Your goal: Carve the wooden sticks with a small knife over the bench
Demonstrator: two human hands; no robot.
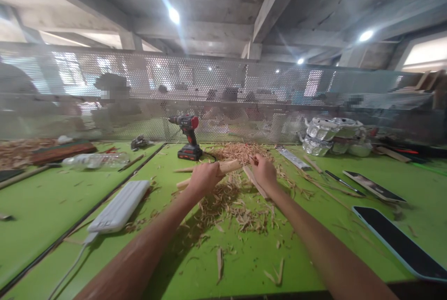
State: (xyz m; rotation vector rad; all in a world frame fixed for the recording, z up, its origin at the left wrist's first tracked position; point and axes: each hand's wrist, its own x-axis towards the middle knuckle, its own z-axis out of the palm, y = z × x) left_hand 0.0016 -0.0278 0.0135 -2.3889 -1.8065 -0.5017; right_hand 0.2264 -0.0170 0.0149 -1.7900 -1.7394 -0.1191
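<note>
Wood strip [231, 166]: probably light, stiff; best gripped near end. Left hand [204, 178]: fingers around strip. Right hand [264, 173]: fingers clenched, contents unclear.

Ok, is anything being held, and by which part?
The left hand holds a wood piece, gripped left of its exposed right end. What the right hand pinches is too small to tell.

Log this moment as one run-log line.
left hand: gripping wood piece | right hand: fingers closed, contents unclear | shavings: scattered around hands | drill: upright beyond left hand | phone: flat at right
</note>
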